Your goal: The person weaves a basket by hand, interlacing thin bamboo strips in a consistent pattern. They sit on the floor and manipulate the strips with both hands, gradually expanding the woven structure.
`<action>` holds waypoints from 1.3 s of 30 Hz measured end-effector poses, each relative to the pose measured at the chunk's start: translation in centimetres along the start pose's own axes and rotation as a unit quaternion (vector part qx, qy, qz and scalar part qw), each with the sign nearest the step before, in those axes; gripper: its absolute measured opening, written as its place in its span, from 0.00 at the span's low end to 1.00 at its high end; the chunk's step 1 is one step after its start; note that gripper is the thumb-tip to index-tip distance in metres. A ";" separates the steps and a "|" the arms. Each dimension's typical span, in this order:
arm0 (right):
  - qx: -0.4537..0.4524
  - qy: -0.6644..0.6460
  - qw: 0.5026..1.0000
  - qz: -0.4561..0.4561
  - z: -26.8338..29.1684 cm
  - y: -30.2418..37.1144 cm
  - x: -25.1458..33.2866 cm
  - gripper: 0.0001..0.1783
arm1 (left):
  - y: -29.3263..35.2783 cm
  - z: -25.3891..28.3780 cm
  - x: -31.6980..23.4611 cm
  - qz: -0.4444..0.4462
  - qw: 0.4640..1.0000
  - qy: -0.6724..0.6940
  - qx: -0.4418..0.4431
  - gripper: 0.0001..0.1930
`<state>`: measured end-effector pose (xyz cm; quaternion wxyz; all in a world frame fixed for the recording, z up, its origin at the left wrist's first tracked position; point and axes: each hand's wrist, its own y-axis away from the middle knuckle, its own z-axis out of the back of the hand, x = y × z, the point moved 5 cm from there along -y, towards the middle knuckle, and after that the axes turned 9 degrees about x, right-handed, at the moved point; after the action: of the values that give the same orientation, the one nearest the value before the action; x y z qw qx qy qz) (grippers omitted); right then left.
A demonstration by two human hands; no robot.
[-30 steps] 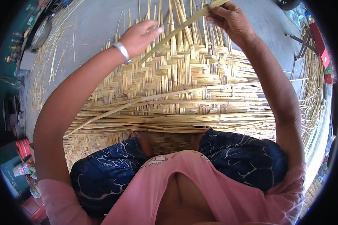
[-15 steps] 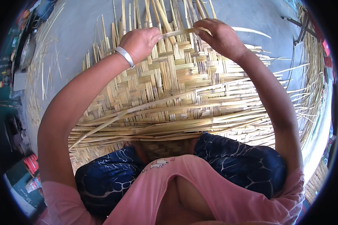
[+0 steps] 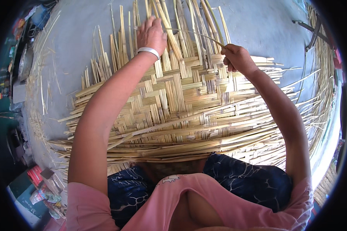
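Observation:
My right hand (image 3: 238, 58) is closed on one end of a thin cane strip (image 3: 204, 35). From there the strip runs left across the loose upright splints (image 3: 177, 42) toward my left hand (image 3: 152, 38). My left hand, with a pale metal bangle on its wrist, lies over the upright splints with its fingers stretched forward. Whether its fingertips touch the strip is hard to see. Below both hands spreads a woven mat (image 3: 173, 86) of split cane, its splints crossing over and under. A long bundle of loose splints (image 3: 181, 133) lies across the mat's near part.
Grey floor (image 3: 81, 46) surrounds the mat's far side. More cane lies in a heap (image 3: 322, 88) along the right, beside a dark metal frame (image 3: 314, 32). Scattered strips (image 3: 42, 73) lie at the left. My bent knees (image 3: 246, 177) are at the mat's near edge.
My right hand has drawn back toward me and right with the strip. The left hand has gone from a pinch to stretched fingers over the uprights. My view has shifted slightly.

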<state>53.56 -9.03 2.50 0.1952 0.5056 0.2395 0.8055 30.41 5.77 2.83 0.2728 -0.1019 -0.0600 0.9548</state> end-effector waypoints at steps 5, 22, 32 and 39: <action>-0.028 -0.152 0.987 -0.043 1.1 -0.2 -2.9 0.13 | 0.2 -0.2 -1.7 -0.117 0.993 0.025 -0.010 0.28; -0.138 -0.010 0.990 -0.011 -1.0 -1.6 -7.9 0.16 | 1.8 -0.2 -7.8 -0.308 0.811 -0.230 0.440 0.15; -0.193 0.109 0.974 0.038 -1.0 -1.5 -7.9 0.16 | 2.0 -1.3 -7.1 -0.313 0.800 -0.258 0.443 0.06; -0.199 0.138 0.969 0.043 -1.2 -0.8 -7.5 0.16 | 4.3 -2.7 -8.7 -0.296 0.823 -0.299 0.382 0.07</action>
<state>55.57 -12.80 -3.81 0.2218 0.3499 0.0767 0.9069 36.07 -2.31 0.87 0.5282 0.3237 0.2033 0.7582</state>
